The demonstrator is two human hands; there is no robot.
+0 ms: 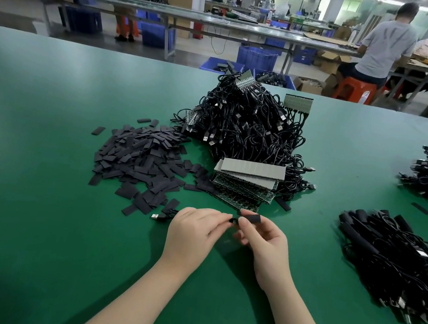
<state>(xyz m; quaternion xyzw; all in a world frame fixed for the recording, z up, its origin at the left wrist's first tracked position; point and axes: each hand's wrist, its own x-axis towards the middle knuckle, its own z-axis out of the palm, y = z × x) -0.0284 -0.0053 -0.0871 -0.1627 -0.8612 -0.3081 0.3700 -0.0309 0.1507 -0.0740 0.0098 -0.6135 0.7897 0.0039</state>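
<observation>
Big green bench [34, 189] in a busy workshop, cable heap [246, 130] behind. Right hand [264, 244] pinches a black sleeve [251, 218]; left hand [193, 231] pinches the cable [162, 214] end right against it.

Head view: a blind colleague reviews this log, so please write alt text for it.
Two hands over a green table: the left hand pinches a black USB cable, the right hand pinches a black sleeve close to its end. Behind lie a pile of flat black sleeves, a heap of cables with circuit boards, and more cables at right.
</observation>
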